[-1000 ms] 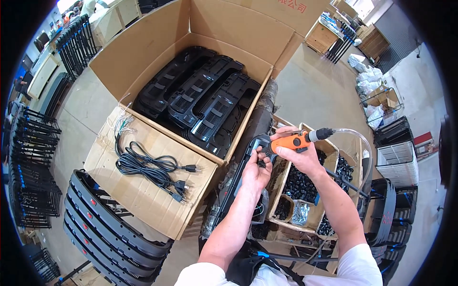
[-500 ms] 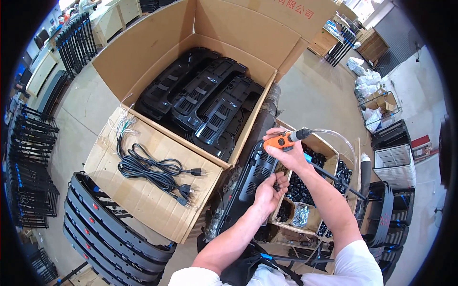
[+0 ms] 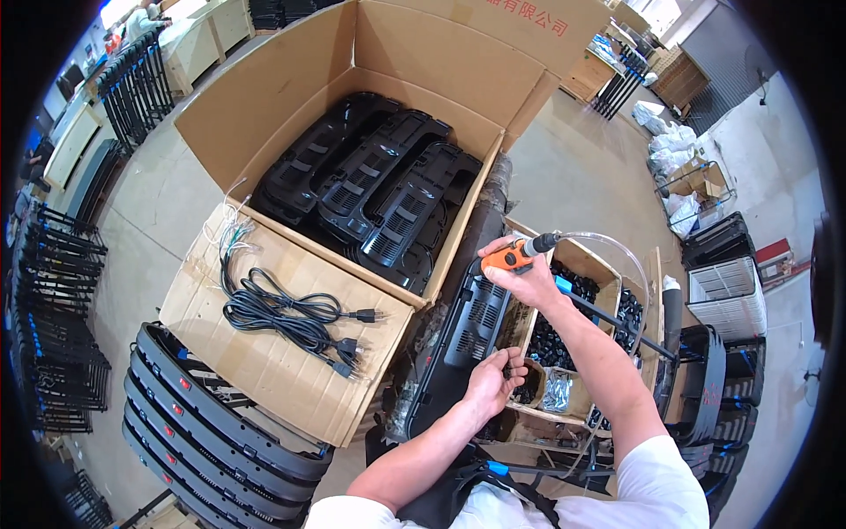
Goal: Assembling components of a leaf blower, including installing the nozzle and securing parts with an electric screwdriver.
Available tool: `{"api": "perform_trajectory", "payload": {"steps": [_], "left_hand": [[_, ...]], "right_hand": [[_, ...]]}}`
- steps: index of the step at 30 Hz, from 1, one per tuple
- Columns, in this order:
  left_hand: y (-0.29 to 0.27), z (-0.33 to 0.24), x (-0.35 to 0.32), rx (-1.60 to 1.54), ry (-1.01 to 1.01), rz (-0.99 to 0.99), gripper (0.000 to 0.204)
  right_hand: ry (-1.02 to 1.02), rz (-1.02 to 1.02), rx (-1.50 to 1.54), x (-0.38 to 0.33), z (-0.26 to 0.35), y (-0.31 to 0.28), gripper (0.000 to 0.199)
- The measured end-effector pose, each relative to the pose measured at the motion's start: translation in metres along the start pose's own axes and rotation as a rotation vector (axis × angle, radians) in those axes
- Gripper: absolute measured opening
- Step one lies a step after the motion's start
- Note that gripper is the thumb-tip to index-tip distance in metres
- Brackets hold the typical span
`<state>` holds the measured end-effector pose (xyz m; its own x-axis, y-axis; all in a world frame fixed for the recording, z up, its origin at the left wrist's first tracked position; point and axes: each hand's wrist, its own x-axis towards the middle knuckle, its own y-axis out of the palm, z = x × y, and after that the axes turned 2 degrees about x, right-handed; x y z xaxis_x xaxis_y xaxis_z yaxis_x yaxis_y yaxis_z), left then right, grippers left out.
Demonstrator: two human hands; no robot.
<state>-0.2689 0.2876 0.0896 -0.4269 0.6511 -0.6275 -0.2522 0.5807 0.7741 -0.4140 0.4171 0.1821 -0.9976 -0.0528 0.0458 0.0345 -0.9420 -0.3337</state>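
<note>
My right hand [image 3: 534, 284] is wrapped round an orange power screwdriver [image 3: 508, 258] with a clear hose at its back end. The tool leans over the far end of a long black vented plastic cover [image 3: 476, 328], its tip hidden by the hand and angle. Beside the cover's right edge, my left hand [image 3: 488, 386] has curled fingers and a pinched thumb; small dark bits seem to lie in it, too small to name. To the right stands a divided wooden bin [image 3: 582, 258] with black small parts [image 3: 551, 344] and silver screws [image 3: 556, 391].
A large cardboard box [image 3: 441, 48] holds several black plastic covers [image 3: 388, 181]. Black power cords [image 3: 282, 309] lie on its cardboard flap [image 3: 264, 379]. Curved grey panels [image 3: 229, 445] are stacked at lower left. Black frames [image 3: 62, 317] stand along the left side.
My left hand has moved slightly down along the cover, toward me. The screwdriver has shifted a little left and stays in my right hand. The whole view has shifted slightly.
</note>
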Motion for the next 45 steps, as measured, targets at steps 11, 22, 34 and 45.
{"api": "perform_trajectory", "payload": {"steps": [11, 22, 34, 45], "left_hand": [[-0.019, 0.004, -0.035, 0.083, 0.054, -0.054, 0.024], [-0.059, 0.027, -0.069, 0.328, -0.015, -0.014, 0.027], [-0.096, 0.142, 0.025, 1.077, -0.399, -0.266, 0.023], [-0.026, 0.161, 0.038, 1.907, -0.294, 0.001, 0.038]], "right_hand": [[0.08, -0.112, -0.085, -0.014, 0.002, 0.006, 0.045], [0.032, -0.45, 0.241, -0.173, 0.033, -0.044, 0.044], [0.099, -0.799, 0.325, -0.371, 0.012, -0.118, 0.05], [0.221, -0.98, 0.423, -0.483, -0.045, -0.174, 0.05]]}}
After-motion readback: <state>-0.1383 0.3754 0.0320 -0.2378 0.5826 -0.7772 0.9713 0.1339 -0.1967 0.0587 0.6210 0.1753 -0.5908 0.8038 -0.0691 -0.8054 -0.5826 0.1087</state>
